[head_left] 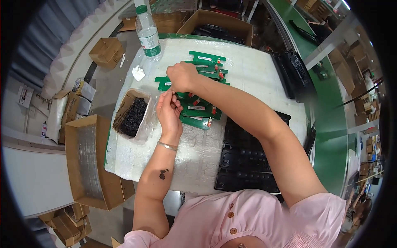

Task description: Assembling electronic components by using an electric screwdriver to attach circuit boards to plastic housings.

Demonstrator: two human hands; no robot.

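Both my hands are close together over a pile of green circuit boards with white labels and small red-and-white parts. My right hand is closed, its back turned up, above a green circuit board that sticks out to its left. Its fingertips are hidden, so what it grips cannot be made out. Just below, my left hand is closed in a pinch with its fingertips pointing up toward the right hand. Anything between them is too small to see. More green boards lie spread beyond my right hand.
Left of my left hand stands a lined carton of small black parts. A water bottle and crumpled white paper sit at the far left. Black plastic panels lie under my right arm; another black panel rests at the right edge.
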